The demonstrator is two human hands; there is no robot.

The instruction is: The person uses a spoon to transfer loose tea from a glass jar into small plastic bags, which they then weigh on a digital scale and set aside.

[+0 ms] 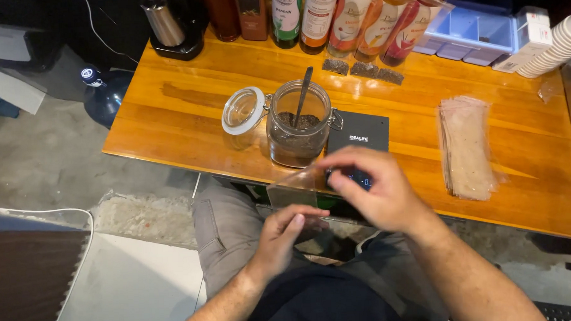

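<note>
- The clear plastic pouch is sitting at lower centre of the frame, at the near edge of the wooden table, and I am holding it between both hands.
- My left hand, below the pouch, is curling its fingers up against the pouch's lower edge; it is gripping lightly, not clenched.
- Just above it, a glass jar of dark seeds is standing open, its hinged lid swung out to the left and a dark spoon leaning inside.
- My right hand is pinching the right end of the pouch with fingers bent, hovering over the black digital scale and hiding most of its display.
- I judge I am opening or spreading the pouch's mouth, ahead of filling and weighing.
- The next move, as I judge it, is calling for a steady two-handed pull so the mouth stays open, then one hand freed for the spoon.
- Further right, a stack of empty pouches is lying flat on the table.
- Along the top of the frame, bottles are standing in a row, with three small filled sachets before them and paper cups at upper right.
</note>
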